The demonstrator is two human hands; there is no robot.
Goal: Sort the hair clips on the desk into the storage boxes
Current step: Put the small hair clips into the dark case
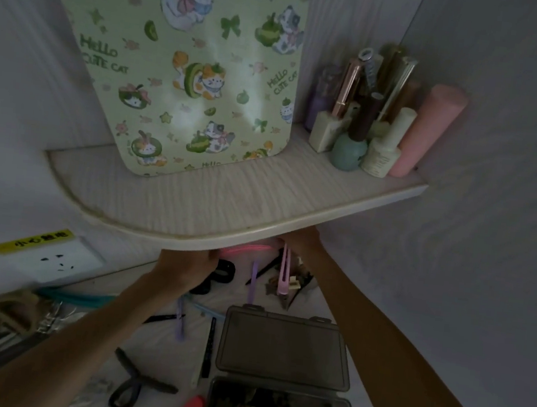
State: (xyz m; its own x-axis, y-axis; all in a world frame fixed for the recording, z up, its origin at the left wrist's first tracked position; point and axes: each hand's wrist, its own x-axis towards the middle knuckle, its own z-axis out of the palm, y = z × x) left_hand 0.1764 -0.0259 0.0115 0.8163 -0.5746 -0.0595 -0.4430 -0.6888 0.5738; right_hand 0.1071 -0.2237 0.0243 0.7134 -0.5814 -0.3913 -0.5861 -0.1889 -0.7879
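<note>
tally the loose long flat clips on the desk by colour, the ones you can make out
Pink clip, hanging from the right hand: 1
Purple clips: 2
Black clips: 3
Total: 6; others under the shelf may be hidden.

A home bedroom desk: nail-polish bottles (349, 149) on a shelf (227, 205) above the hands, hair clips (254, 281) between them.

A pale green cat-print board (188, 72), a pink clip (284, 271), a smoky grey box (283, 347).
</note>
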